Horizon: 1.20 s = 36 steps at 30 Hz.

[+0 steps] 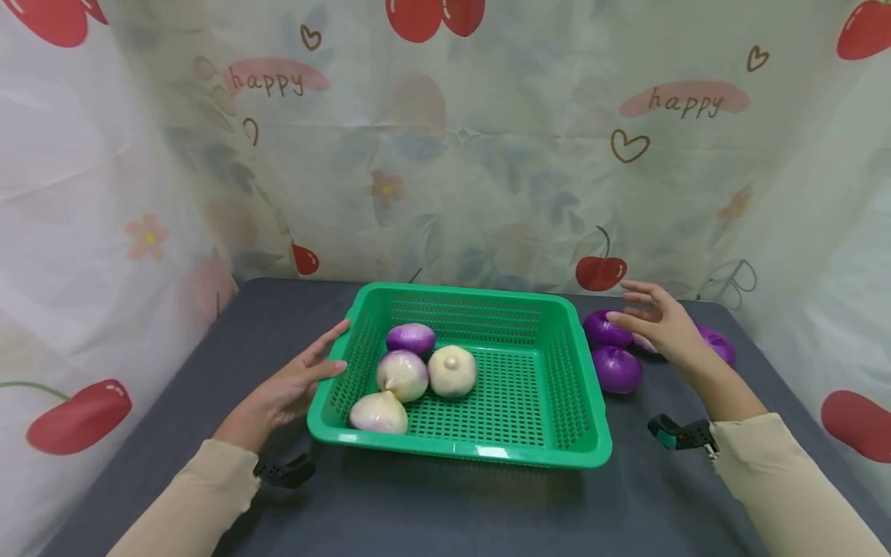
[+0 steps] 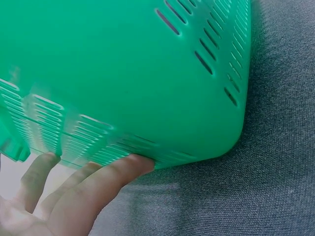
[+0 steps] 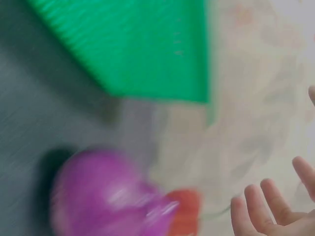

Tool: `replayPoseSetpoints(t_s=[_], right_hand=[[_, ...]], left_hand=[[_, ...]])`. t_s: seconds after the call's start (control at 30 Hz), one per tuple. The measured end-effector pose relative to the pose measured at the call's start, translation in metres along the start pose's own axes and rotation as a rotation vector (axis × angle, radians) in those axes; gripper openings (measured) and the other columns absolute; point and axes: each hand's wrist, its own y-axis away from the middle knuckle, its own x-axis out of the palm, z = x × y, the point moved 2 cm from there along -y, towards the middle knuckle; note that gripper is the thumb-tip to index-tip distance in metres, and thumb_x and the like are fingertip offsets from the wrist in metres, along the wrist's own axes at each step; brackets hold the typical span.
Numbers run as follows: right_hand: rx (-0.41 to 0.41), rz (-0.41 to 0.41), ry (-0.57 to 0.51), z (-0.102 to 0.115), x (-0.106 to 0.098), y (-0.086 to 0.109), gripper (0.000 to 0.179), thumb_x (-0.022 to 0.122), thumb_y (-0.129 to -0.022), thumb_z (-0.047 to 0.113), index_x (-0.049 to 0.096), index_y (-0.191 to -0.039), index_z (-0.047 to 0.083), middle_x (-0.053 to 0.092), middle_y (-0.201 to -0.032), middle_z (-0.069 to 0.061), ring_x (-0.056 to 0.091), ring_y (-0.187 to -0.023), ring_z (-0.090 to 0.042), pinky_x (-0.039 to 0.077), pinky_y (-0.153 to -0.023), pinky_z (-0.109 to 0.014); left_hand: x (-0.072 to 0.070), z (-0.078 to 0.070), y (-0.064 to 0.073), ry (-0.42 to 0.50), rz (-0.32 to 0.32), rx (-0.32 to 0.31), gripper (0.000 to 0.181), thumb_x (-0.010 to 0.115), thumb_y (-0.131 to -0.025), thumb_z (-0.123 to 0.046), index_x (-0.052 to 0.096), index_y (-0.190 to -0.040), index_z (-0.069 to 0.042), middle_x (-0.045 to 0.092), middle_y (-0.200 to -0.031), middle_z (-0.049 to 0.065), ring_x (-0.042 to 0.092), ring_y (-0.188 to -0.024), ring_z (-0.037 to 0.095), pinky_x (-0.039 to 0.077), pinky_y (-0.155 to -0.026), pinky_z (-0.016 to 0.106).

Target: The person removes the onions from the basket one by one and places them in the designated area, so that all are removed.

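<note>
A green plastic basket (image 1: 487,456) with slotted walls stands mid-table. Inside, toward its left, lie a purple onion (image 1: 411,339), a white-and-purple onion (image 1: 402,376) and paler ones, including a round white one (image 1: 452,371). My left hand (image 1: 288,387) touches the basket's left side with extended fingers; in the left wrist view, fingertips (image 2: 140,162) press against the slotted wall. Past the basket's right side, my right hand (image 1: 661,325) hovers over shiny purple onions (image 1: 617,370), its fingers spread and nothing held. The blurred right wrist view shows a purple onion (image 3: 103,191) below the basket corner.
Another purple onion (image 1: 717,345) sits behind my right forearm. A dark grey cloth (image 1: 445,510) covers the table. Printed curtains (image 1: 473,193) hang close around the back and both sides. Each wrist wears a black strap (image 1: 285,470).
</note>
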Motion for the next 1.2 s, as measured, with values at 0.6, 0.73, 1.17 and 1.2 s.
replayPoseSetpoints(t_s=[0.6,0.73,1.17,1.2], right_hand=[[-0.230,0.264,-0.110,0.093,0.106,-0.031,0.072,0.070,-0.090,0.021,0.030,-0.151,0.024,0.030,-0.154,-0.010,0.033,-0.140,-0.035,0.039,-0.104,-0.057],[-0.197,0.324,-0.075,0.086,0.130,-0.035,0.076,0.074,-0.087,0.027,0.031,-0.150,0.025,0.030,-0.154,-0.013,0.032,-0.140,-0.037,0.041,-0.103,-0.055],[-0.122,0.446,-0.019,0.068,0.167,-0.047,0.079,0.076,-0.084,0.030,0.034,-0.150,0.020,0.029,-0.154,-0.016,0.031,-0.141,-0.038,0.041,-0.102,-0.056],[-0.122,0.452,-0.009,0.068,0.169,-0.048,0.079,0.076,-0.084,0.030,0.034,-0.150,0.020,0.030,-0.154,-0.016,0.031,-0.141,-0.038,0.041,-0.102,-0.056]], left_hand=[[0.001,-0.002,0.001,0.015,-0.001,-0.002,0.074,0.052,-0.101,-0.015,0.008,-0.155,-0.039,0.005,-0.161,0.016,0.043,-0.131,0.033,0.050,-0.094,0.048],[0.001,-0.001,0.001,0.016,0.003,-0.004,0.074,0.052,-0.101,-0.015,0.007,-0.155,-0.040,0.005,-0.161,0.016,0.044,-0.130,0.033,0.050,-0.093,0.048],[0.003,-0.002,0.001,0.018,0.001,-0.011,0.074,0.052,-0.101,-0.015,0.008,-0.155,-0.040,0.005,-0.160,0.016,0.047,-0.127,0.031,0.051,-0.092,0.049],[0.003,-0.003,0.001,0.018,0.001,-0.012,0.074,0.052,-0.101,-0.015,0.008,-0.155,-0.040,0.004,-0.160,0.016,0.046,-0.128,0.032,0.050,-0.092,0.049]])
